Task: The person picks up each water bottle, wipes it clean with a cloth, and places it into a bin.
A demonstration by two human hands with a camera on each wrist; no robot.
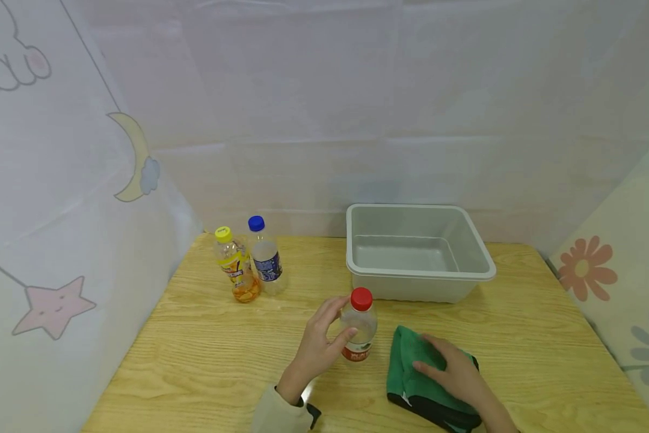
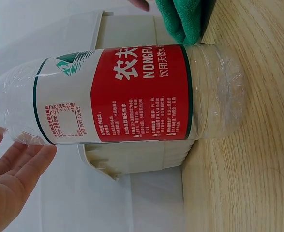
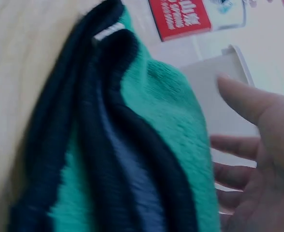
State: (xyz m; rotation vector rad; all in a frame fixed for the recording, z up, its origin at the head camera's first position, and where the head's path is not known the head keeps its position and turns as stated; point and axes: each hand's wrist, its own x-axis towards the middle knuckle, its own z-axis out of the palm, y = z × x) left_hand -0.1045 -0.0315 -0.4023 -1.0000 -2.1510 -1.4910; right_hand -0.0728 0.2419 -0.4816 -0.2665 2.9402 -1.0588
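A clear plastic water bottle (image 1: 358,347) with a red cap and a red-and-white label stands upright on the table. My left hand (image 1: 317,344) has its thumb and fingers around the bottle's upper part, below the cap. In the left wrist view, the fingertips are at the shoulder of the bottle (image 2: 142,96). To its right lies a folded green towel (image 1: 402,367) with black edging. Over the towel is my right hand (image 1: 458,374), thumb spread from the fingers. The right wrist view shows the thumb apart from the towel (image 3: 166,96), with some fingers partly behind it.
A light grey plastic basin (image 1: 421,287) stands at the back, beyond the bottle and towel. At the back left are a yellow-capped bottle (image 1: 239,273) with some orange liquid and a blue-capped bottle (image 1: 268,264), close together. Printed cloth walls (image 1: 302,120) surround the wooden table (image 1: 194,361).
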